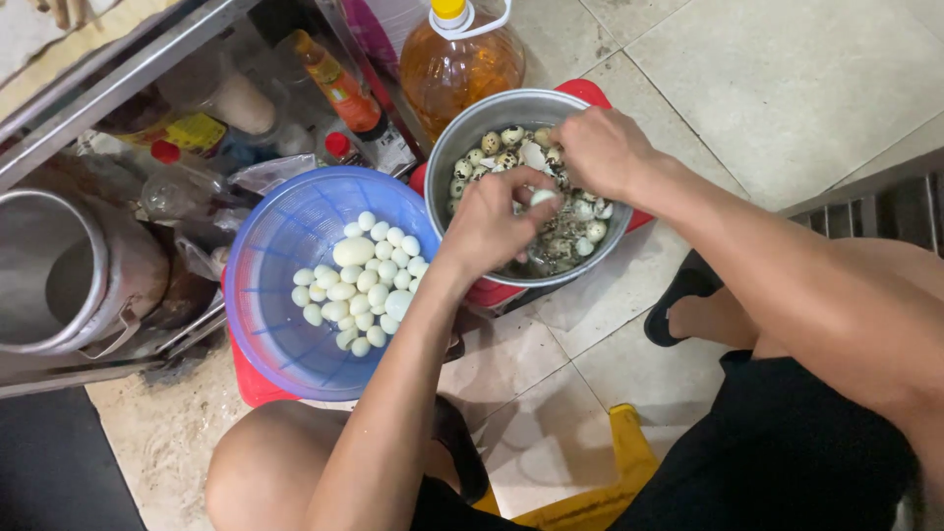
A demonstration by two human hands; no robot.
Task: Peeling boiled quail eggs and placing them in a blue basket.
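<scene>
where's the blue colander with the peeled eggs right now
In the head view the round blue plastic colander sits left of centre on the floor, touching the metal pot of speckled eggs, just left of the left hand.

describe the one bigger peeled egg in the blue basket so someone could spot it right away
Find the round blue basket on the floor, left of the metal pot that both hands work over. A heap of small white peeled eggs lies inside it. The big egg sits at the heap's upper left edge, smooth, oval and clearly larger than the rest.
</scene>
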